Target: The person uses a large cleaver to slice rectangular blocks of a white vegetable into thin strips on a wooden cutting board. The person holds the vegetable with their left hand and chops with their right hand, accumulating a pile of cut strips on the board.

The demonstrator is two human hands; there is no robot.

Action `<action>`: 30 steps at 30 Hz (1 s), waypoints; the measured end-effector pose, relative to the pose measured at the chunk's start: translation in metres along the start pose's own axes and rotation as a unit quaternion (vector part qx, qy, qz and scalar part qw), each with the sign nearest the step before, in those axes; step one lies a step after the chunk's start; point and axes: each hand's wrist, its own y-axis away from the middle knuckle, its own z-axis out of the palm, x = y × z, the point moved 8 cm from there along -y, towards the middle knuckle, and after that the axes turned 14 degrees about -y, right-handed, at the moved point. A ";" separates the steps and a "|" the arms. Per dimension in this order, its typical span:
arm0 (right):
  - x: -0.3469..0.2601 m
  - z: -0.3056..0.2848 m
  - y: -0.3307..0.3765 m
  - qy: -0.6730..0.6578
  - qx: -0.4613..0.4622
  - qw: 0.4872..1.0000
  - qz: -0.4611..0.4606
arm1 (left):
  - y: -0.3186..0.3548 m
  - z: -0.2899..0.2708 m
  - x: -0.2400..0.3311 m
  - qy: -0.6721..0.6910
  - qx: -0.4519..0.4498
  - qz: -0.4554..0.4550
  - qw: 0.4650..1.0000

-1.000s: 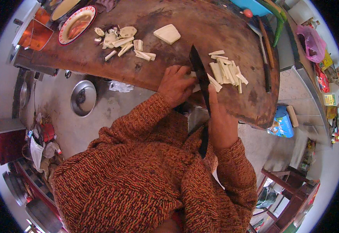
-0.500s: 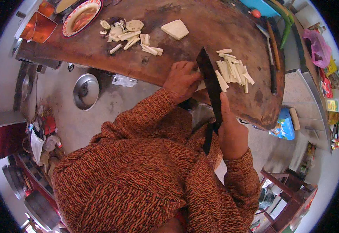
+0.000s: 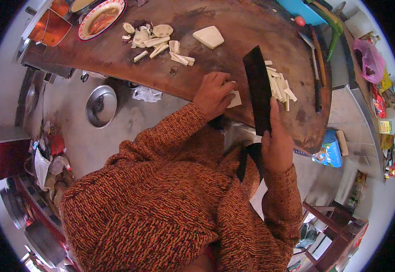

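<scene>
My right hand (image 3: 277, 144) is closed round the handle of a dark, broad-bladed cleaver (image 3: 257, 88), its index finger along the blade. The blade points away from me, its flat side showing, and hides part of a pile of pale cut strips (image 3: 276, 84). To the left of the blade, my left hand (image 3: 214, 94) presses curled fingers on a small pale slice (image 3: 235, 99) near the table's front edge. Farther back lies a thick pale slab (image 3: 209, 37). More pale strips and scraps (image 3: 152, 40) are heaped to its left.
The brown wooden table (image 3: 175, 81) has a rounded right end. At its right side lie a long-handled tool (image 3: 316, 75) and a wooden stick (image 3: 319, 52). A red-rimmed plate (image 3: 102, 20) stands at the back left. A metal basin (image 3: 101, 106) sits on the floor.
The cleaver has moved right, away from my left fingers, and its flat side now shows more broadly. More of the pale slice is uncovered. My left hand stays in nearly the same place.
</scene>
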 end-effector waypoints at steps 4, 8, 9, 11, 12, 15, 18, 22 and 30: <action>-0.008 -0.002 0.010 -0.036 -0.035 0.998 0.037 | 0.001 0.004 -0.003 0.005 -0.020 -0.002 1.000; -0.014 0.011 0.013 0.018 -0.088 0.994 0.062 | 0.003 0.003 -0.002 -0.007 -0.018 0.004 1.000; -0.010 0.016 0.014 0.028 -0.108 0.989 0.097 | 0.002 0.002 -0.001 -0.006 -0.007 0.004 1.000; -0.009 0.020 0.013 0.047 -0.105 0.990 0.084 | 0.001 0.002 0.000 -0.004 0.006 0.003 1.000; -0.008 0.025 0.012 0.054 -0.081 0.995 0.036 | 0.000 0.003 0.000 -0.002 0.006 0.004 1.000; -0.005 0.034 0.001 0.087 -0.058 0.994 -0.014 | 0.000 0.001 0.000 -0.015 0.000 -0.004 1.000; 0.004 0.032 -0.012 0.047 -0.049 0.998 0.000 | 0.000 0.000 -0.001 -0.019 -0.004 0.000 1.000; 0.005 0.019 -0.011 0.034 -0.004 0.999 -0.039 | 0.001 -0.001 -0.008 0.001 0.015 -0.010 1.000; -0.017 0.014 0.003 0.009 -0.051 0.999 -0.004 | 0.004 0.003 -0.011 0.016 0.007 -0.033 0.999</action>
